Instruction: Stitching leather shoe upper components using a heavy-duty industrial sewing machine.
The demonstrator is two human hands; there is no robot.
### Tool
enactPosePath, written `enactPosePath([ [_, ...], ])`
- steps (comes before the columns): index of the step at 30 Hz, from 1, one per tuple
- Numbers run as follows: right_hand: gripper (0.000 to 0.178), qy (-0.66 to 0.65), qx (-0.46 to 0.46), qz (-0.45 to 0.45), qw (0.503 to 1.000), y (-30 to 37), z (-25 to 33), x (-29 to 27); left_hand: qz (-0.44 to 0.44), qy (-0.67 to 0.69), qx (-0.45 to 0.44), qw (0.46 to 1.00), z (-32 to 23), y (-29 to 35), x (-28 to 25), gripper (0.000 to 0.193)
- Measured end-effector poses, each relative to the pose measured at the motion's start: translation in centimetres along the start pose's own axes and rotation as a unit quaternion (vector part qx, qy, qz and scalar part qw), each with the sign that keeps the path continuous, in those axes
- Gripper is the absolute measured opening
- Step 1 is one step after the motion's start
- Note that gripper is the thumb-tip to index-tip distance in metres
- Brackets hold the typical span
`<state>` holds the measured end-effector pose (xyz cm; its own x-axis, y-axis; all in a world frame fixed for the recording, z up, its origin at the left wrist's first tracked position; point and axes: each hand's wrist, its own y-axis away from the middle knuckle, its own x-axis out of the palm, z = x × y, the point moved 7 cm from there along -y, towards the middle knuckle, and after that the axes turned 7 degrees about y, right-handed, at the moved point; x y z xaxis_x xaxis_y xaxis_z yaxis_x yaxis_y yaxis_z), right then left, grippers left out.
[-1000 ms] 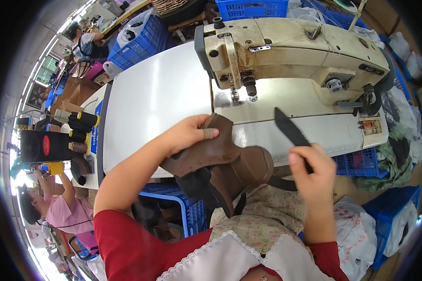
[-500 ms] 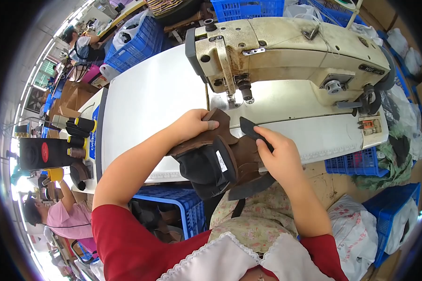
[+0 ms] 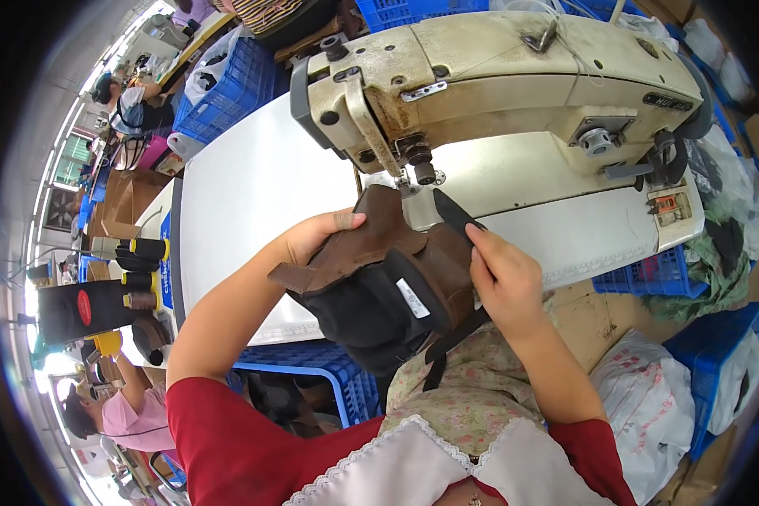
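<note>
A brown leather shoe upper (image 3: 379,221) with a black fabric lining (image 3: 358,308) hangs over the front edge of the sewing table. A small white label (image 3: 412,298) lies on the lining. My left hand (image 3: 319,236) grips the upper's far left edge, thumb on top and the other fingers hidden beneath. Between the thumb and fingers of my right hand (image 3: 508,274) is a dark pointed strip (image 3: 453,209), beside the upper's right side; whether it is joined to the upper I cannot tell. Just beyond the upper's tip is the machine's presser foot (image 3: 403,179).
The cream sewing machine (image 3: 506,72) spans the back of the white table (image 3: 244,185). Thread spools (image 3: 148,249) stand at the left. A blue crate (image 3: 358,384) is under the front edge; white bags (image 3: 645,405) lie at the right. Co-workers (image 3: 139,413) sit at the far left.
The shoe upper has turned, so more brown leather and the label face up. My left hand has moved left and slightly down; my right hand still pinches the strip. The view has shifted slightly.
</note>
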<state>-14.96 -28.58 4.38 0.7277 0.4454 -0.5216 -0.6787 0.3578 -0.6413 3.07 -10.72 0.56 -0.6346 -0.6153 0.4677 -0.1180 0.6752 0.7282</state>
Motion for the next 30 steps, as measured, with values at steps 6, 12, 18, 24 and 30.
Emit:
enactPosePath([
  [6,0.037,-0.008,0.008,0.022,1.0,1.0,-0.3,0.5,-0.004,-0.095,0.087,0.992,-0.1,-1.4,-0.5,0.055],
  [12,0.034,-0.003,0.034,0.057,0.998,1.1,-0.4,1.0,0.005,-0.106,0.075,0.992,0.0,-2.5,-1.0,0.044],
  [18,0.027,0.058,0.061,0.236,0.968,-0.3,-0.8,1.8,-0.039,-0.232,0.063,0.97,-1.3,-2.9,-0.9,0.034],
  [24,0.019,0.042,0.034,0.248,0.967,-5.3,-1.1,1.0,-0.025,-0.296,0.062,0.953,-1.3,-4.0,-2.0,0.032],
  [30,0.024,-0.173,0.273,0.404,0.856,-5.3,-3.1,3.5,-0.036,-0.308,0.084,0.947,-1.7,-4.0,-1.4,0.017],
])
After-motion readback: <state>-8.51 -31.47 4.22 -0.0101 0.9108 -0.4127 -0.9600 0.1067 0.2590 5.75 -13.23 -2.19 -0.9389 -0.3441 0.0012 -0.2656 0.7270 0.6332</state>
